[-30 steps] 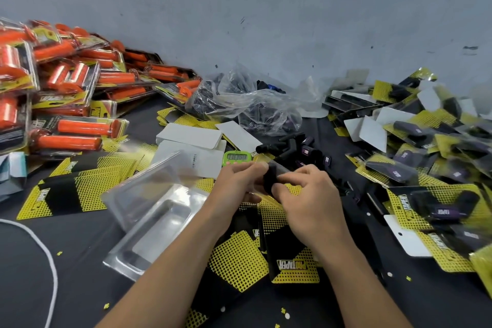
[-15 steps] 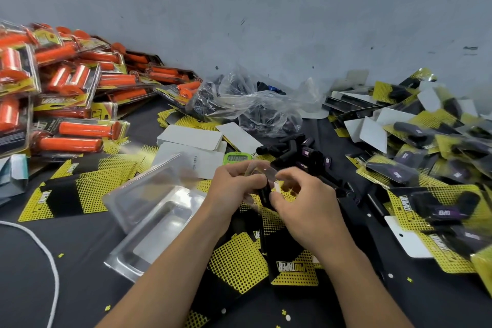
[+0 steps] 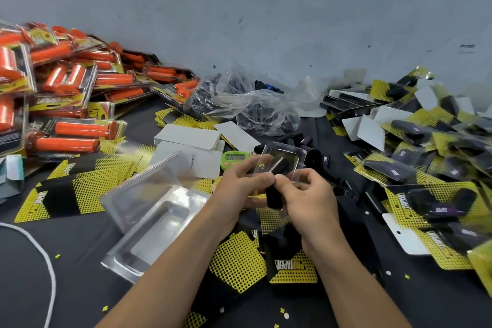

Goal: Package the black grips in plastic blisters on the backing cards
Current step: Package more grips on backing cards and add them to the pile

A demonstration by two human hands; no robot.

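In the middle of the table my left hand and my right hand meet around a small clear plastic blister tilted up above them. A black grip sits between the fingers, partly inside the blister; my right hand pinches it from the right while my left hand holds the blister's left edge. Under my wrists lie yellow-and-black backing cards. More loose black grips lie just behind the hands.
Packaged orange grips pile up at left. Large clear blisters lie left of my hands. White cards, a green timer and a plastic bag sit behind. Packed black grips heap at right. A white cord curves at lower left.
The clear blister has been raised and tilted up above my fingers. The hands rose slightly with it, and the black grip now shows lower between them.
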